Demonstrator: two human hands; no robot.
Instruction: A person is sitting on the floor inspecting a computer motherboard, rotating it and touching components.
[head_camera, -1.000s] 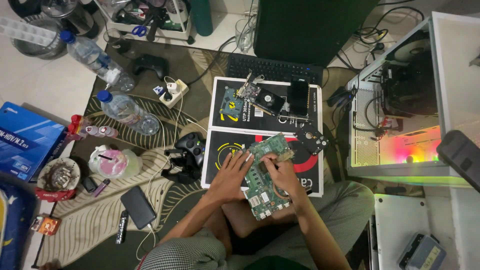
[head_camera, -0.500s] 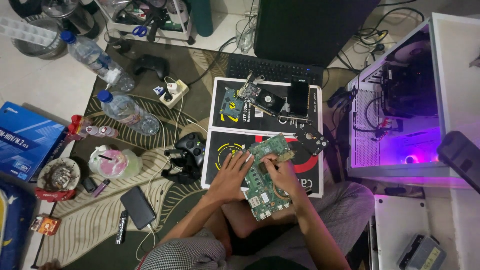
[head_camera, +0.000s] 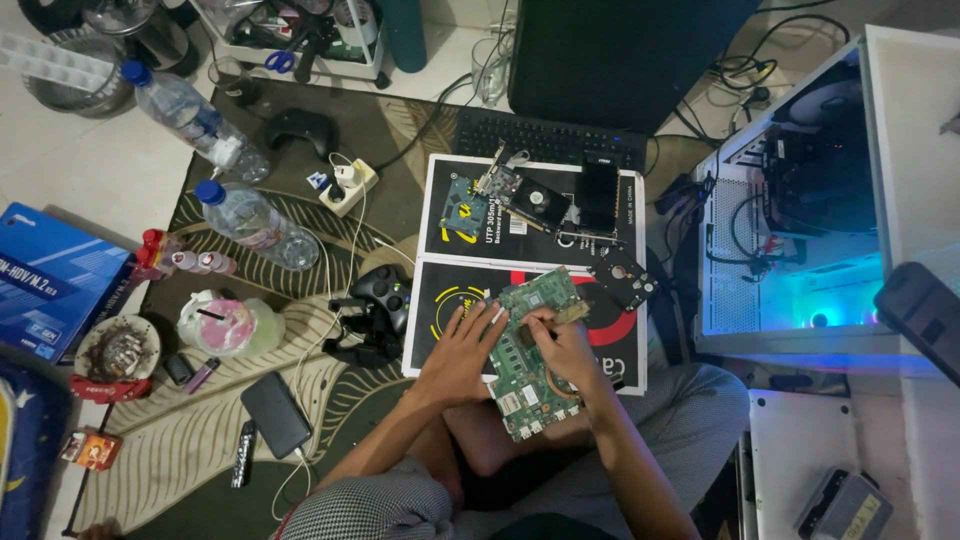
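Sitting cross-legged on the floor, the person is steadying a green circuit board (head_camera: 530, 355) over the lap, its near end hanging past the edge of the black cardboard sheet (head_camera: 440, 305) and its far end resting on that sheet. Hardly anything has been moving over the last second: board and both hands are sitting where they were, so the work looks like slow, fine fiddling at one spot. What has changed is the glow inside the open computer case (head_camera: 800, 200) at the right, going from reddish to purple to blue.

The left hand (head_camera: 462, 350) is lying flat with fingers spread, pressing on the board's left edge and the cardboard beside it, gripping nothing. The right hand (head_camera: 562, 345) is curled over the board's upper middle, fingertips drawn together as if pinching something small there; I cannot tell what, or whether anything is held at all.

Just left of the cardboard a black game controller (head_camera: 385, 295) is lying. Farther off, a graphics card (head_camera: 525, 200) is resting on a second sheet, with a keyboard (head_camera: 545, 140) beyond it.
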